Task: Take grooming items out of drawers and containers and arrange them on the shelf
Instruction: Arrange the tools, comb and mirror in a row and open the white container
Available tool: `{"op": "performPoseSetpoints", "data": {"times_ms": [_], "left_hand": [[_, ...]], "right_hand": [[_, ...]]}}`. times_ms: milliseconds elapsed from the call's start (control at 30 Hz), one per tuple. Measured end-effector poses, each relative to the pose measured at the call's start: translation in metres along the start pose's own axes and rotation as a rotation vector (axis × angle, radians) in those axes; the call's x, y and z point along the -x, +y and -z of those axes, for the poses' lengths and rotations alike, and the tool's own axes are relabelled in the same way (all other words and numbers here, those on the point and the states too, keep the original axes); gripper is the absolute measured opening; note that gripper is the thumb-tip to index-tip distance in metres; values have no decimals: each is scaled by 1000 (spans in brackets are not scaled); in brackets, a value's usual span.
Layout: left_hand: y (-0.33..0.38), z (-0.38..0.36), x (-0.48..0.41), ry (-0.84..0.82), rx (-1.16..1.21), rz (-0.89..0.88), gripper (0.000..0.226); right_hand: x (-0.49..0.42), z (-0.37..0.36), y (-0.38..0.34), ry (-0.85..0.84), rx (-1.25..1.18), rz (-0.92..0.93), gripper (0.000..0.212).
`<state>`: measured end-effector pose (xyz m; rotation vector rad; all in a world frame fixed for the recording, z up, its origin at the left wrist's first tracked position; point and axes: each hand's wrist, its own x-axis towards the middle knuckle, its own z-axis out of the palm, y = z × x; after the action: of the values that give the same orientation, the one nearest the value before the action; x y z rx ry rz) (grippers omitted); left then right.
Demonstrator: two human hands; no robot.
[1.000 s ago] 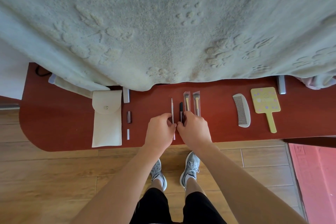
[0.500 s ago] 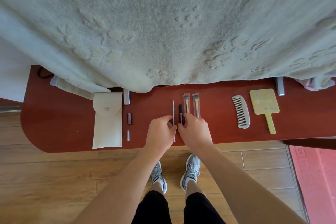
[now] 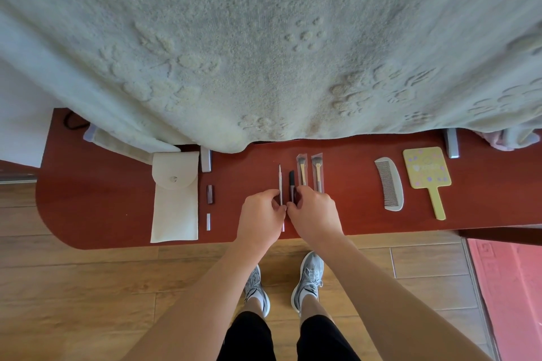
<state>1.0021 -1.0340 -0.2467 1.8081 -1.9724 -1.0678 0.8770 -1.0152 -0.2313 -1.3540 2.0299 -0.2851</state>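
Note:
On the red-brown shelf grooming items lie in a row. My left hand has curled fingers that pinch the lower part of a thin silver stick. Right beside it, my right hand pinches the lower end of a black pencil; the fingertips of the two hands nearly touch. Two small brushes in clear wrappers lie just right of the pencil, their lower ends hidden by my right hand. Farther right lie a grey comb and a yellow hand mirror.
A white snap pouch lies at the left, with a small dark tube and a short white piece beside it. A thick pale blanket hangs over the shelf's back. Below is wooden floor; a red mat lies at the right.
Both hands stay at the stick and pencil with only slight finger shifts. The view has tilted a little, so the shelf sits lower in frame.

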Motion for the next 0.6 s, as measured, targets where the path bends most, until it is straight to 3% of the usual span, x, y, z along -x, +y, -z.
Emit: {"op": "performPoseSetpoints", "data": {"times_ms": [600], "left_hand": [[0,0,0,9,-4,9,37]], "right_hand": [[-1,5,-1,-8,2,-1,24]]}}
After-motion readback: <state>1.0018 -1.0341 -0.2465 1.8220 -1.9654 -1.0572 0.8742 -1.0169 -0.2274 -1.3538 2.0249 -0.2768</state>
